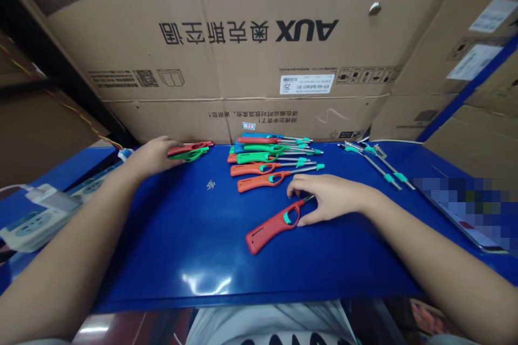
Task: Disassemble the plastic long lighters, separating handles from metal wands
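Observation:
My left hand is at the back left of the table, its fingers curled round the near end of a green lighter shell. A red lighter shell lies just behind the green one. My right hand arches over the metal tube of a red stick lighter with a teal trigger; thumb and forefinger are apart on either side. That lighter's body slants toward the front left. Behind it, several orange, green, red and blue stick lighters lie in a row, their tubes pointing right.
A small heap of metal pins lies on the blue table. Loose metal tubes with teal parts are at the back right. A power strip runs along the left. A large cardboard sheet stands behind; a blurred device is at right.

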The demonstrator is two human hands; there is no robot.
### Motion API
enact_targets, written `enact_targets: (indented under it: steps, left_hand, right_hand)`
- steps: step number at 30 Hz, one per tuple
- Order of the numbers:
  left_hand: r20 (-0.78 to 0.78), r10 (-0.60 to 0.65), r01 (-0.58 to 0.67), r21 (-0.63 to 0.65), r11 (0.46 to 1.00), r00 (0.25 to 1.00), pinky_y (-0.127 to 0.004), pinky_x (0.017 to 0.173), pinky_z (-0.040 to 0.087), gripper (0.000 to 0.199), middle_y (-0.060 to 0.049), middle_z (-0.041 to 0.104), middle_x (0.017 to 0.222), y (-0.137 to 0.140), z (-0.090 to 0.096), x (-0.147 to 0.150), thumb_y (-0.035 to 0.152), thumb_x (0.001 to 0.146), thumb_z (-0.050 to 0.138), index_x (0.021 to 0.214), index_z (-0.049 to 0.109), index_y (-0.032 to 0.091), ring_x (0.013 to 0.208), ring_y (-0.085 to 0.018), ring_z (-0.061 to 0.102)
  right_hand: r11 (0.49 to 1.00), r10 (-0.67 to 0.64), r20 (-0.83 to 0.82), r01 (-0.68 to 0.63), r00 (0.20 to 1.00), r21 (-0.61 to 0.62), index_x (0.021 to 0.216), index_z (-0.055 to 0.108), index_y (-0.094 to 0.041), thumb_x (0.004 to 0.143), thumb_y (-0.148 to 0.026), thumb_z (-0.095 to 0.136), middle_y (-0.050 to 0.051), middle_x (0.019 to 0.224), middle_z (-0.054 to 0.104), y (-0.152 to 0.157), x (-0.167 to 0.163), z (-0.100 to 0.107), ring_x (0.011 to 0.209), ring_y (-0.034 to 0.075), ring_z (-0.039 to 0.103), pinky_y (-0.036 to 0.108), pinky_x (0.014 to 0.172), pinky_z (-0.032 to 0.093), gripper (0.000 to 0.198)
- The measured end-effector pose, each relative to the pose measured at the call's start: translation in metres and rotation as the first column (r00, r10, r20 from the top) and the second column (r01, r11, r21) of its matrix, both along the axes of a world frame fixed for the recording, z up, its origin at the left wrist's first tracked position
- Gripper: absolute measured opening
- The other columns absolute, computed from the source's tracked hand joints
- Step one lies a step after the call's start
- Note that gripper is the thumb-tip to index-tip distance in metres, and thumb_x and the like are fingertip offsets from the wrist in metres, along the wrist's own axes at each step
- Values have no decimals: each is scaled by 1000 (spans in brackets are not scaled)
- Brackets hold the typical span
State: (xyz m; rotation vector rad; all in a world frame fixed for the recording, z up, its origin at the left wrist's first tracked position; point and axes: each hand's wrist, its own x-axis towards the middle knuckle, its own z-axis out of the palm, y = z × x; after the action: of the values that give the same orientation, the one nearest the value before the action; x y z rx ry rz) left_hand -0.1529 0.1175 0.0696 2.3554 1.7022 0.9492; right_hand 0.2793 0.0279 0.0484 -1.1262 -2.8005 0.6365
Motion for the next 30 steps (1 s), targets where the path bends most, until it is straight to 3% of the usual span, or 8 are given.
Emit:
enact_targets:
  steps: [3, 5, 8, 11, 15, 20, 27, 30]
  left_hand:
    - [-219, -85, 110, 106, 988, 972, -29, 89, 46, 36, -4, 66, 95, -24, 11, 42, 45, 93, 64, 104, 75, 12, 94, -21, 61]
    - [-219, -218, 256, 161, 953, 951, -31, 88, 48, 35, -5, 69, 95, -51, 11, 80, 44, 98, 56, 101, 74, 15, 91, -21, 64]
    - [-253, -441, 422, -129, 897, 861, -33, 83, 52, 34, -7, 72, 105, -98, -2, 130, 50, 99, 56, 110, 72, 21, 96, -25, 67]
    - [-317, -534, 433, -337, 836, 784, -36, 78, 54, 34, -9, 68, 108, -132, -23, 158, 44, 96, 64, 119, 68, 19, 95, -27, 67]
    - [-313, -528, 423, -347, 837, 789, -38, 84, 55, 19, -10, 62, 107, -139, -40, 165, 22, 98, 59, 115, 67, 16, 100, -27, 63]
    - [-310, -534, 448, -310, 839, 787, -41, 90, 55, 20, -10, 60, 109, -135, -41, 166, 21, 100, 56, 116, 66, 14, 105, -27, 59]
    - [-399, -502, 426, -267, 864, 768, -45, 91, 55, 21, -11, 61, 109, -136, -43, 171, 20, 101, 55, 117, 65, 12, 103, -29, 59]
    - [-393, -493, 422, -258, 869, 776, -46, 90, 56, 20, -11, 61, 108, -135, -45, 171, 20, 101, 54, 116, 66, 11, 103, -29, 59]
  right_hand:
    - [999, 39, 9, -40, 999, 26, 107, 61, -24, 78, -57, 78, 2, 106, 66, -9, -15, -3, 84, 17, 61, 26, 65, 38, 47]
    - [998, 53, 18, -53, 998, 22, 106, 60, -24, 80, -57, 77, 1, 105, 65, -14, -24, -4, 80, 17, 59, 27, 62, 36, 45]
    - [1000, 23, 23, -23, 999, 11, 106, 56, -23, 80, -56, 78, 2, 105, 65, -19, -33, -4, 79, 18, 59, 27, 63, 35, 48]
    - [999, -50, 43, 49, 998, 13, 103, 54, -22, 79, -56, 79, 3, 105, 65, -21, -36, -5, 82, 20, 61, 28, 65, 36, 49]
    - [992, -127, 66, 127, 990, 10, 100, 52, -22, 76, -59, 81, 2, 101, 65, -19, -37, -9, 83, 22, 60, 29, 65, 35, 52]
    - [985, -171, 82, 169, 982, 35, 98, 54, -22, 74, -59, 82, 1, 96, 65, -20, -37, -8, 82, 21, 60, 29, 64, 34, 53]
    - [971, -146, 119, 119, 982, 206, 93, 57, -20, 78, -56, 80, 6, 101, 64, -23, -39, -2, 91, 24, 61, 31, 72, 39, 46]
    - [971, -133, 129, 103, 983, 217, 93, 56, -19, 81, -56, 78, 7, 97, 64, -23, -39, -4, 89, 24, 60, 32, 72, 39, 44]
